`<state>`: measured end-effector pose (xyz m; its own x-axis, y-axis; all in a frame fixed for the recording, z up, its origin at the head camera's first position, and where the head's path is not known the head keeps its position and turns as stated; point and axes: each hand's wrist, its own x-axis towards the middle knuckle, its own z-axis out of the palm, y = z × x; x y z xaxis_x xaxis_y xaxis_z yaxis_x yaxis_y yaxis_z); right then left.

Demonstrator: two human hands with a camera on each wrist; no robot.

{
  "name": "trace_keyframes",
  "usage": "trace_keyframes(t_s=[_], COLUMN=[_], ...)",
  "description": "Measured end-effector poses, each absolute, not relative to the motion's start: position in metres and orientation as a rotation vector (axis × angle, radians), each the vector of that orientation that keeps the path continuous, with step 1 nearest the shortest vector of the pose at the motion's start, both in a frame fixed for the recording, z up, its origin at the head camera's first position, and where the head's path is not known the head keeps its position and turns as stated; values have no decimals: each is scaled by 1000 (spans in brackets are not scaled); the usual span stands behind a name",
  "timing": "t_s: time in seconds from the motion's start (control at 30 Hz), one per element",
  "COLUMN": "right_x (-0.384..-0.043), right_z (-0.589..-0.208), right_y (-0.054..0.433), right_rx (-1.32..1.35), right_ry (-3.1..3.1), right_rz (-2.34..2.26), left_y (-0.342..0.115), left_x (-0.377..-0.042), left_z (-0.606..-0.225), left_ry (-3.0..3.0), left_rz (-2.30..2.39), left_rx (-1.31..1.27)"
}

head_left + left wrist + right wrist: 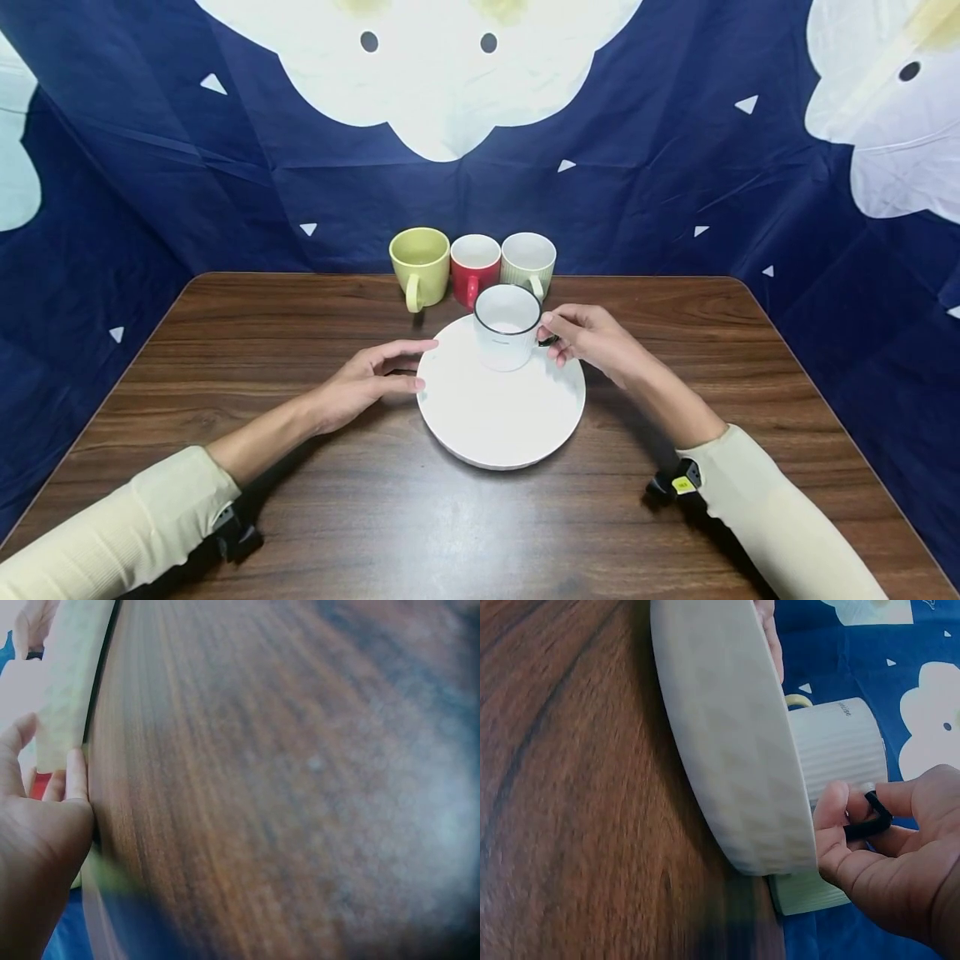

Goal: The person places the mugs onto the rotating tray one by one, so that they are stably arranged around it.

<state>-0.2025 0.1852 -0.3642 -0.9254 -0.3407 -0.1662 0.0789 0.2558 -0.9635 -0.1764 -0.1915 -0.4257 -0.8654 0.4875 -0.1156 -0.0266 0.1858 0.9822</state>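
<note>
A white mug (504,342) with a black rim and black handle is on the far part of a thick round white stand (501,417), upright. My right hand (592,337) pinches the mug's handle (870,823) from the right. My left hand (367,379) is at the stand's left edge, its fingers extended with the fingertips at the rim. In the right wrist view, the stand's side wall (727,735) shows a faceted pattern and the mug (836,742) has ribbed sides. The left wrist view catches only part of the left hand (45,832) beside the stand.
Behind the stand, a yellow-green mug (420,262), a red mug (475,271) and a pale green ribbed mug (528,258) form a row at the back edge of the wooden table (300,500). A dark blue patterned cloth (330,192) hangs behind and at both sides.
</note>
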Motion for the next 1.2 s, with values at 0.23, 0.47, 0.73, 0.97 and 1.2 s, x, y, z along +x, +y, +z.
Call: trace_keyframes(t_s=[0.23,0.47,0.73,0.97,1.2], right_x=[-208,-213,-217,-214,-209], right_z=[-365,-365,-368,-371,-370], right_y=[189,191,193,198,204], right_rx=[-270,-272,-270,-229,-144], right_ry=[2193,2197,2264,2309,2359], right_rz=[-1809,-1816,-1791,-1783,-1800], left_y=[-191,-190,-190,-190,-191], left_x=[-177,-177,-177,-178,-181], left_z=[-425,-425,-422,-421,-420], left_ry=[2060,2055,2057,2050,2000], left_rz=[1729,1730,1721,1716,1701], left_rx=[449,455,423,415,389])
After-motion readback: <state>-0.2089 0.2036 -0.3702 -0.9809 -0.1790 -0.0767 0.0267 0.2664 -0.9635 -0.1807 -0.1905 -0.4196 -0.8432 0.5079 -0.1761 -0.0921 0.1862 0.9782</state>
